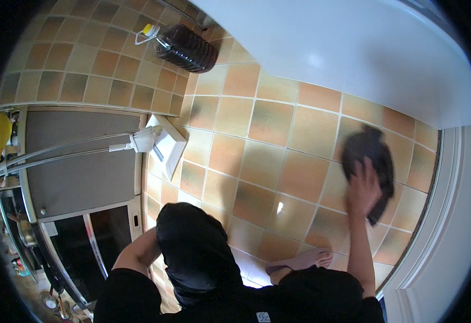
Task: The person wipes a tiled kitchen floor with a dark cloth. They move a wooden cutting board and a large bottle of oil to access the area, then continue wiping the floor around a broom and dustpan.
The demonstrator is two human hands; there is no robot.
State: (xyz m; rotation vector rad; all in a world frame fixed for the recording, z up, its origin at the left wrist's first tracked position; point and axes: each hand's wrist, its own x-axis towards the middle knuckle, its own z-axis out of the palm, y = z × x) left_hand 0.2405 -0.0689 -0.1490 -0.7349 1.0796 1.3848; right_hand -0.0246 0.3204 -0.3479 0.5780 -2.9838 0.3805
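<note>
My right hand presses with spread fingers on a dark, crumpled cloth that lies on the tiled floor, near the door frame at the right. The hand and cloth are slightly blurred. Whether the fingers grip the cloth does not show. On the left, my bare forearm bends behind my black-clothed knee, and my left hand is out of view. My foot in a pinkish slipper rests on the tiles below the middle.
A large plastic bottle of dark liquid stands by the tiled wall. A white dustpan-like piece and a broom head are by the grey cabinet. A smooth white surface fills the top right; a white door frame borders the right.
</note>
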